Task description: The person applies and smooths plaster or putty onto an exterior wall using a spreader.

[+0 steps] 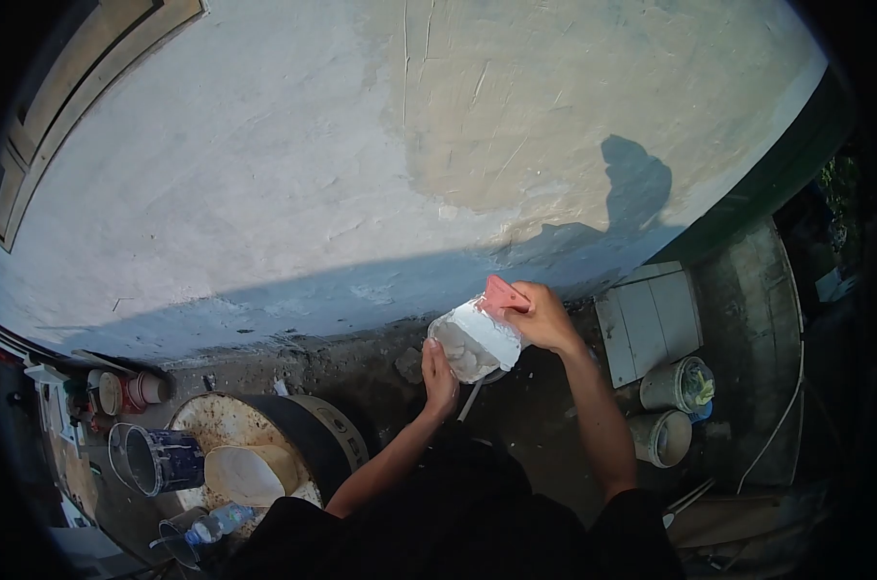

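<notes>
My left hand [441, 380] grips the near-left rim of a bowl [458, 365] that holds pale, wet putty. In my right hand [546, 319] is a putty knife [503, 293] with a red handle. Its wide blade is coated in thick white putty [493, 333] and lies over the right side of the bowl. The fingers of my right hand are closed round the handle. Both hands are in front of my body, close to the foot of a wall [293, 145] that is part whitish and part beige.
At the lower left stands a rusty drum [192, 420] with a dark blue bucket [168, 462], a cut cream container [250, 474] and a plastic bottle [221, 522] by it. White buckets [661, 438] and a white panel [651, 324] are at the right. A framed window [23, 155] is upper left.
</notes>
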The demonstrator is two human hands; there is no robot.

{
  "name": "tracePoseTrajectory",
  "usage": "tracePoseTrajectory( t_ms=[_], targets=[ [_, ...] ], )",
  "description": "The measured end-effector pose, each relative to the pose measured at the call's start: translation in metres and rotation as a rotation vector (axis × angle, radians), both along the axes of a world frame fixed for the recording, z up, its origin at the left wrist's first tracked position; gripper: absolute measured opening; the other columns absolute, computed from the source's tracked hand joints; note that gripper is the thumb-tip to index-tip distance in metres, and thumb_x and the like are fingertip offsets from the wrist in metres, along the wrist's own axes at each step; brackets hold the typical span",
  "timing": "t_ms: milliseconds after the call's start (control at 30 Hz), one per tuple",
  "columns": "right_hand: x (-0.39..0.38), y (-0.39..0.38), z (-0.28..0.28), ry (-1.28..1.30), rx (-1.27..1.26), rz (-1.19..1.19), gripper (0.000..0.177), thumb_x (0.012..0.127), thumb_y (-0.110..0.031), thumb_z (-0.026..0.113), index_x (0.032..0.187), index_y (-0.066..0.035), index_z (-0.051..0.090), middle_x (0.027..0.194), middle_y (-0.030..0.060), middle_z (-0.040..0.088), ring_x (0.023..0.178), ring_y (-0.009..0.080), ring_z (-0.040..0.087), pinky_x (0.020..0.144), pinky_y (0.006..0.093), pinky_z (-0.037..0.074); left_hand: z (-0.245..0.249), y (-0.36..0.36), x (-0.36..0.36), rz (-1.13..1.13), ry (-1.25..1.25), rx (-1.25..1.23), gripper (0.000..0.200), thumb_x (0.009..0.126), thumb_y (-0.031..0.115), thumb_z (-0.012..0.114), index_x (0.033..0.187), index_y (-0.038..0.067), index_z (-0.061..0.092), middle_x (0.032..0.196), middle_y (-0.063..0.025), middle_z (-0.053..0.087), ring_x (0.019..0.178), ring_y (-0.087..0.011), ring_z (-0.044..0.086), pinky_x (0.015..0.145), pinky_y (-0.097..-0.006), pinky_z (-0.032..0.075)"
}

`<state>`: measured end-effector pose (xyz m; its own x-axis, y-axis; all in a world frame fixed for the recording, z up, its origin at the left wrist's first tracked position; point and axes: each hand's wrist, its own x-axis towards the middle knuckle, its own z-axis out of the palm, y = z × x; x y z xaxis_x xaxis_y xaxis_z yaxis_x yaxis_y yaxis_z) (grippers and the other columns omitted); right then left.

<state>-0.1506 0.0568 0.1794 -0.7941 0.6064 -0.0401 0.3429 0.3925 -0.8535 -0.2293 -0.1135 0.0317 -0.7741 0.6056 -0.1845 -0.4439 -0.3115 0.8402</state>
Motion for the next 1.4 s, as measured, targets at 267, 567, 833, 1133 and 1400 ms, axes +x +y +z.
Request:
tracePoseTrajectory(
  t_ms=[267, 567, 833, 1133, 1400],
  targets=[
    [0.022, -0.011, -0.025, 0.305, -0.098, -0.250, 0.016, 0.084, -0.006, 0.072, 0.090, 0.002, 0.060, 0.080, 0.0097, 0.068, 0.071, 0.0087, 0.059, 0.063, 0.0287, 0.048, 0.002, -0.001, -0.001, -0.009, -0.078, 0.047, 0.047, 0.108, 0.038, 0.033, 0.134, 0.000, 0.045, 0.130, -0.0112, 0.054, 0.119, -0.0201, 0.055, 0.103, -0.0354, 0.044],
    [0.035, -0.074, -0.020, 0.210, 0.284, -0.474, 0.023, 0.083, -0.008, 0.072, 0.080, 0.000, 0.050, 0.063, 0.0156, 0.054, 0.056, 0.0311, 0.061, 0.053, 0.0350, 0.045, 0.018, 0.000, -0.002, 0.015, -0.083, 0.072, 0.040, 0.109, 0.032, 0.032, 0.125, -0.001, 0.047, 0.120, -0.0091, 0.054, 0.110, -0.0141, 0.053, 0.098, -0.0303, 0.044],
    [0.042, -0.045, -0.017, 0.264, 0.196, -0.453, 0.016, 0.087, -0.003, 0.070, 0.081, 0.001, 0.055, 0.066, 0.0036, 0.061, 0.062, 0.0035, 0.049, 0.054, 0.0252, 0.041, 0.009, -0.006, -0.002, -0.001, -0.055, 0.043, 0.042, 0.109, 0.033, 0.032, 0.130, -0.001, 0.046, 0.124, -0.0090, 0.054, 0.112, -0.0150, 0.053, 0.100, -0.0312, 0.044],
    [0.028, -0.025, 0.017, 0.050, 0.277, 0.136, 0.018, 0.083, -0.008, 0.072, 0.096, 0.000, 0.062, 0.076, 0.0199, 0.062, 0.063, 0.0311, 0.062, 0.060, 0.0357, 0.047, -0.011, -0.010, -0.002, -0.084, 0.015, 0.039, 0.043, 0.109, 0.033, 0.030, 0.130, -0.001, 0.047, 0.124, -0.0103, 0.055, 0.113, -0.0172, 0.055, 0.100, -0.0324, 0.045],
    [0.005, -0.016, 0.029, -0.019, 0.340, 0.305, 0.022, 0.082, -0.008, 0.070, 0.103, -0.003, 0.064, 0.082, 0.0206, 0.065, 0.076, 0.0416, 0.062, 0.066, 0.0410, 0.048, -0.007, -0.013, -0.001, -0.070, 0.041, 0.003, 0.044, 0.109, 0.035, 0.030, 0.132, 0.000, 0.048, 0.125, -0.0098, 0.056, 0.114, -0.0174, 0.056, 0.100, -0.0333, 0.046]
  ],
)
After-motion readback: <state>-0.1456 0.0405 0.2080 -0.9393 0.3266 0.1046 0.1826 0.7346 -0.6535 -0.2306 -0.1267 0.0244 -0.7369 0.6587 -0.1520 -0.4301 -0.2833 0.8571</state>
